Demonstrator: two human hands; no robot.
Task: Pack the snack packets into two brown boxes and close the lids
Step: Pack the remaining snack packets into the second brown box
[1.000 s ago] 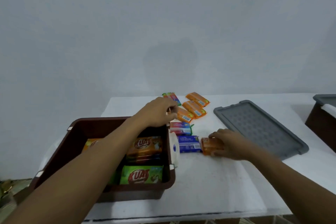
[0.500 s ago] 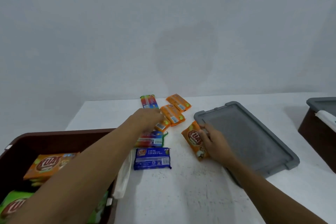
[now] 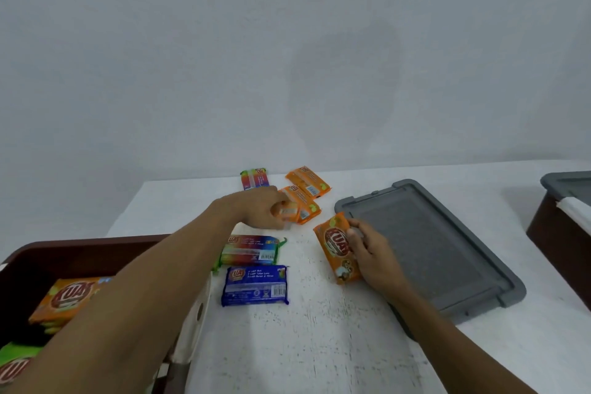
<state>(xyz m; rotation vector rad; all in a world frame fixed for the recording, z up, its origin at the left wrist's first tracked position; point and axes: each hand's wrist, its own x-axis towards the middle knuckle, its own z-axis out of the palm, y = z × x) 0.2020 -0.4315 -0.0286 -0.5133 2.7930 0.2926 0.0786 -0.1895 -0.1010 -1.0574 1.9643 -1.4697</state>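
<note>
The left hand (image 3: 256, 209) curls its fingers round a small orange packet (image 3: 287, 212); the right hand (image 3: 372, 257) pinches an orange Kuat packet (image 3: 332, 246) beside the grey lid (image 3: 447, 249). Lift both clear and lay them flat in the brown box (image 3: 80, 249)
</note>
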